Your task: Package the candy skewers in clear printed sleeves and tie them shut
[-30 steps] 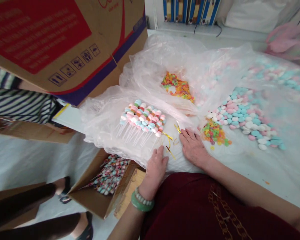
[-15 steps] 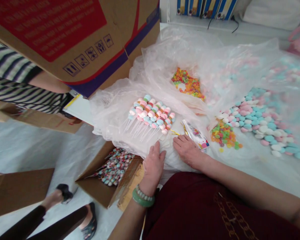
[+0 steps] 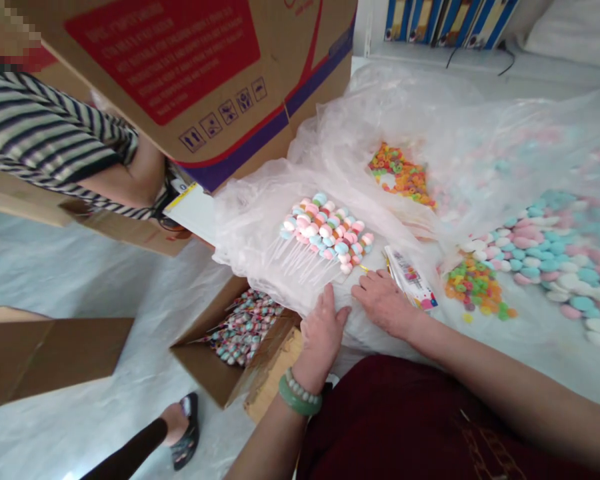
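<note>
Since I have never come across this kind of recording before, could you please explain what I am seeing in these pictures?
There is no machine: a person works with two bare hands, and one head-worn camera looks forward and down at them. The left hand, below a green bangle, and the right hand are at the near side of plastic sheeting. Whether either grips anything is unclear.

On the sheeting lie pastel sweets on sticks, a printed packet, small ring-shaped pieces and loose pastel sweets. An open carton below contains more stick sweets.
</note>
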Motion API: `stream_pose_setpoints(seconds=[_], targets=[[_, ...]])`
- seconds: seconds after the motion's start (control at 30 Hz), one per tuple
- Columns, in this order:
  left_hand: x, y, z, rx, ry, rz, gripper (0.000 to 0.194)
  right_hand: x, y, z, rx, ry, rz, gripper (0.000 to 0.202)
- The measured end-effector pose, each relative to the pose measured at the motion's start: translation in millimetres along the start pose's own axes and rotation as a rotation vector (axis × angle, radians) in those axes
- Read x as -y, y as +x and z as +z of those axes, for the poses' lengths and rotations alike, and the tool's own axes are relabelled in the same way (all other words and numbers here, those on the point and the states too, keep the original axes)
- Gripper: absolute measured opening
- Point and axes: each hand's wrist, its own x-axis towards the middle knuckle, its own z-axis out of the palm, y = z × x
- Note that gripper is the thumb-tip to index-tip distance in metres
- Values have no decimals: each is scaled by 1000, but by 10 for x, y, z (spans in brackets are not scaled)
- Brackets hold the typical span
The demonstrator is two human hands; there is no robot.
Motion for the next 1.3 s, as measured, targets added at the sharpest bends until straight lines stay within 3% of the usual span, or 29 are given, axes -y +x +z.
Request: stream_pose_setpoints(seconds=[0.17,0.27,0.47,0.73,0.8,0.9,0.97,1.03,1.1,1.17,1.23,1.27,1.3], targets=[[21,-56,52,-27,63,34,53,-162,-165,-31,-34,-68,117,17],[25,-55,33,-23,66,100,36,-187,-216,-84,-64,-81,162,17],[-89,125,-20,-111,145,181,39,-40,-299,-96,-86,37,30,13],[-116,303,44,-133,65,105,25,-91,-475,65,-91,100,16,17],[-56,275,65,-195,-55,140,22,-144,-501,66,-150,163,38,20],[105,146,115,-404,-269,180,19,-187,-504,51,-233,275,69,24],[252,23,166,-544,-380,101,17,-190,-497,44,-271,324,79,25],[396,-89,222,-603,-517,-104,20,-179,-497,41,-306,354,94,24],[496,-158,267,-484,-774,-366,28,-152,-509,36,-342,377,102,24],[528,-181,293,-117,-1181,-552,37,-101,-528,14,-354,411,84,24],[503,-176,307,335,-1586,-601,44,-20,-547,-32,-310,474,47,24],[481,-172,315,482,-1717,-593,45,31,-554,-63,-262,517,27,24],[459,-172,324,540,-1779,-585,45,88,-559,-96,-197,567,6,22]])
